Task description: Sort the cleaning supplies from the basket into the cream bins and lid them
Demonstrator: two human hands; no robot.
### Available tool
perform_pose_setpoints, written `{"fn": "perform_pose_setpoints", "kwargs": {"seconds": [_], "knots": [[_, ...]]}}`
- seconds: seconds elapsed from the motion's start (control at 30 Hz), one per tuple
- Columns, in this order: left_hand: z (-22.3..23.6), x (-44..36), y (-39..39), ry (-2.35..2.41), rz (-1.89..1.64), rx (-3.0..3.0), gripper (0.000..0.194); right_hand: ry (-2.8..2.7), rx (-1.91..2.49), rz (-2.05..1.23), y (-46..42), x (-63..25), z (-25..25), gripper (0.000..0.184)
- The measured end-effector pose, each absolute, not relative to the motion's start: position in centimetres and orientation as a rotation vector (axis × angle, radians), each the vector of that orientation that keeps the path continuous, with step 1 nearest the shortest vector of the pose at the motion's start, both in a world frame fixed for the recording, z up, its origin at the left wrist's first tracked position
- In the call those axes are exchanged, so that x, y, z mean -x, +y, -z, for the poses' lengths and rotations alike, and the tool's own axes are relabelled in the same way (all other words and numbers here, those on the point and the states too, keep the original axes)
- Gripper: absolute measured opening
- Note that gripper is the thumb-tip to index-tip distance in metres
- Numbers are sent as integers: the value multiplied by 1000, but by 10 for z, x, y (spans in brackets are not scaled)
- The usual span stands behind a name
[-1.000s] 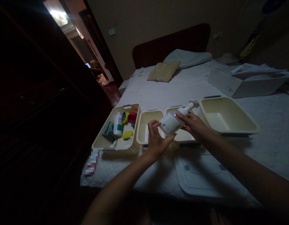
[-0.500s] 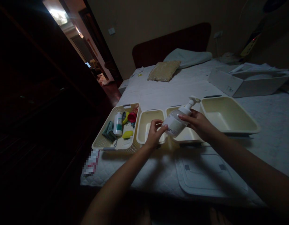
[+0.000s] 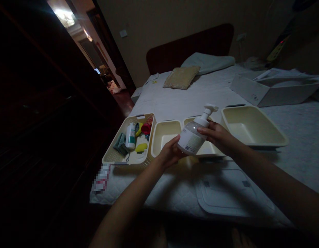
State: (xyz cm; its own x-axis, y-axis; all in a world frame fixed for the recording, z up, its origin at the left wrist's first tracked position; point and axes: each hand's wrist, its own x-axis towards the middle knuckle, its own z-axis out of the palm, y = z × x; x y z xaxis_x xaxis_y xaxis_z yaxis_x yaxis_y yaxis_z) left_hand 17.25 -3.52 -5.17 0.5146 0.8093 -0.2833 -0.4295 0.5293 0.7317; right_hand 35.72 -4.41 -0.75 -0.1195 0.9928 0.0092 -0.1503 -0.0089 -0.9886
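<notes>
Both my hands hold a clear pump bottle [image 3: 192, 137] with a white pump head and a printed label, tilted to the right above the cream bins. My left hand [image 3: 170, 152] grips its lower left side, thumb on the label. On the upper right side, near the collar, my right hand [image 3: 215, 134] has its thumb and fingers closed round it. Under the bottle sit a small cream bin [image 3: 165, 126] and a second cream bin [image 3: 213, 150], partly covered by bottle and hands. Farther right stands a larger cream bin [image 3: 255, 120].
A perforated basket [image 3: 109, 151] on the left holds a white-and-green bottle [image 3: 130, 136], a folded grey-green cloth [image 3: 120, 144], a yellow sponge [image 3: 141, 148] and a red item [image 3: 146, 128]. A white lid [image 3: 224, 193] lies at the bed's front. A white box [image 3: 268, 93] and a beige cushion [image 3: 181, 77] are farther back.
The pump bottle has turned more upright, and its label has rotated. My left hand has shifted its grip from fingertips at the base to holding round the lower side.
</notes>
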Motion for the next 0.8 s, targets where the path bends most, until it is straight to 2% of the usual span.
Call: {"fn": "perform_pose_setpoints", "kwargs": {"seconds": [0.27, 0.47, 0.8], "knots": [[52, -171, -36, 686, -851, -720, 47, -1197, 1047, -1385, -41, -358, 6, 51], [54, -178, -36, 750, -1080, -838, 44, -1134, 1183, -1244, -35, -364, 10, 52], [61, -181, -35, 955, -1285, -980, 55, -1212, 1232, -1392, -32, -357, 21, 56]]}}
